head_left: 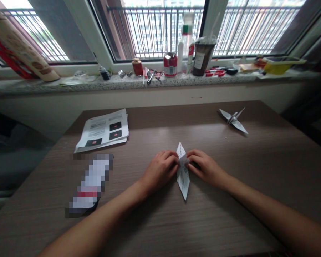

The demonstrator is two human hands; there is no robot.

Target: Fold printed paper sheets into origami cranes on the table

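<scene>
A folded white paper piece (183, 176), long and pointed at both ends like a partly shaped origami crane, lies near the middle of the table with its points toward and away from me. On its left edge my left hand (162, 167) is closed, fingertips pinching the paper around its middle. My right hand (205, 166) pinches the opposite edge at about the same height. Fingers cover parts of both side edges. A finished paper crane (233, 119) with spread wings rests at the table's far right, apart from both hands.
Printed sheets (105, 130) lie stacked at the far left of the wooden table (155, 125). Nearer me is a blurred-out phone-like object (92, 184). Along the granite windowsill (117, 82) stand a red can (170, 65), a lidded drink cup (202, 57) and a yellow container (278, 66).
</scene>
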